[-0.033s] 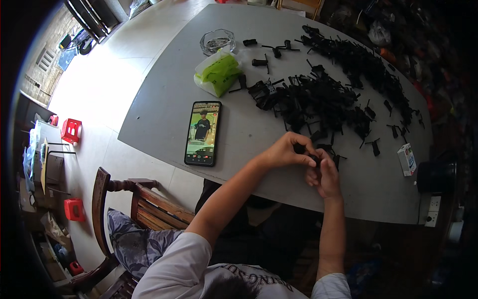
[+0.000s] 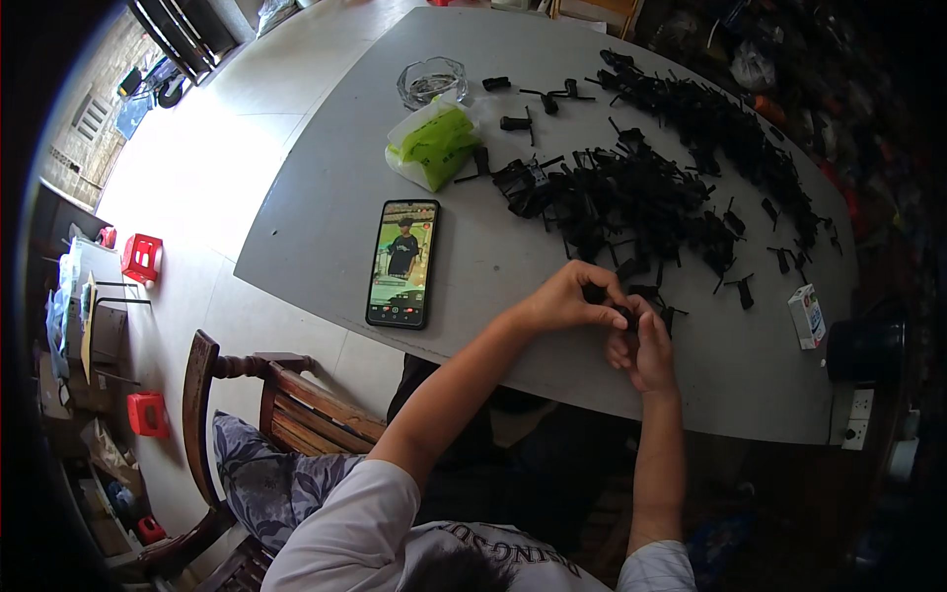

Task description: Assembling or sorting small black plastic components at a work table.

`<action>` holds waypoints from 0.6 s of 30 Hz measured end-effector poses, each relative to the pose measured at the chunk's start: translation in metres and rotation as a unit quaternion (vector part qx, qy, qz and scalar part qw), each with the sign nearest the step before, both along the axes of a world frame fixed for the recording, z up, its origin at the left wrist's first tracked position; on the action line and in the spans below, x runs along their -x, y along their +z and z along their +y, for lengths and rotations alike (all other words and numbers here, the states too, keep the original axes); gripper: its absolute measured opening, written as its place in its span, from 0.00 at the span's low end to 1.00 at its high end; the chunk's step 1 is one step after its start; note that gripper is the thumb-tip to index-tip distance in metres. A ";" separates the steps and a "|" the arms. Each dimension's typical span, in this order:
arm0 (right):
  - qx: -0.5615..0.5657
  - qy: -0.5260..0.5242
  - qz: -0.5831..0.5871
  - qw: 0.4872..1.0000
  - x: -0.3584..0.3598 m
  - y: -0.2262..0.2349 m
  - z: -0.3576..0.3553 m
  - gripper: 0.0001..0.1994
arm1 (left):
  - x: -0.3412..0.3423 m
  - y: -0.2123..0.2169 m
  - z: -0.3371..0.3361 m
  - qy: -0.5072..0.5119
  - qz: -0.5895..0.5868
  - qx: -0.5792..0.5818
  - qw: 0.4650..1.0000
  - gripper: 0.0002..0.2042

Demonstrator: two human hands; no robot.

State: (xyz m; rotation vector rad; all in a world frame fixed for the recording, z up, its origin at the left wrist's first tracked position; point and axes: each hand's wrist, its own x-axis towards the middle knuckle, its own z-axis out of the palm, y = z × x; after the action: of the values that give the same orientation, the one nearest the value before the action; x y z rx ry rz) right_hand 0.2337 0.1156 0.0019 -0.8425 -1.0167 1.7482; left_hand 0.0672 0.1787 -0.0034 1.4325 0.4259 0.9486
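Both my hands meet over the near edge of the grey table point(image 2: 326, 217). My left hand point(image 2: 570, 296) and my right hand point(image 2: 643, 347) pinch one small black plastic part point(image 2: 621, 314) between their fingertips. Just beyond them lies a big heap of similar black plastic parts point(image 2: 641, 197), spreading toward the far right of the table. A few loose parts point(image 2: 735, 288) lie to the right of my hands.
A phone point(image 2: 402, 261) with a lit screen lies left of my hands. Behind it are a green and white bag point(image 2: 434, 143) and a glass ashtray point(image 2: 431, 81). A small white box point(image 2: 807, 316) and a black pot point(image 2: 866, 350) sit at the right. A wooden chair point(image 2: 266, 395) and red stools point(image 2: 141, 257) stand on the floor.
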 end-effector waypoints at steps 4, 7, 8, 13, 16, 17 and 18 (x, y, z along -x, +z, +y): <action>0.042 0.004 -0.030 0.999 -0.004 -0.002 -0.001 0.22 | 0.001 -0.004 0.003 -0.008 0.015 -0.005 1.000 0.11; 0.052 0.074 -0.010 0.996 -0.005 0.004 -0.003 0.22 | 0.009 -0.002 0.006 -0.049 0.031 -0.029 0.998 0.11; 0.047 0.122 0.006 0.991 -0.006 0.005 -0.003 0.22 | 0.011 0.001 0.005 -0.072 0.029 -0.029 0.997 0.11; -0.015 0.154 -0.042 0.987 -0.009 -0.003 -0.001 0.20 | 0.012 -0.001 0.007 -0.090 0.034 -0.060 0.994 0.11; -0.035 0.128 -0.055 0.990 -0.010 -0.007 -0.002 0.19 | 0.004 -0.004 0.008 -0.103 0.017 -0.046 0.994 0.11; -0.032 0.114 -0.045 0.992 -0.012 -0.008 -0.003 0.18 | 0.004 -0.005 0.009 -0.065 0.010 -0.066 0.996 0.10; -0.031 0.105 -0.052 0.993 -0.007 -0.006 -0.004 0.18 | 0.002 -0.006 0.009 -0.029 0.003 -0.086 0.996 0.10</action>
State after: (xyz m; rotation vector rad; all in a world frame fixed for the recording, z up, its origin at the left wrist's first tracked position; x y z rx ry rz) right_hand 0.2402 0.1116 -0.0044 -0.8175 -1.2611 1.8524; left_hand 0.0649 0.1875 -0.0093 1.5945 0.3116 0.9531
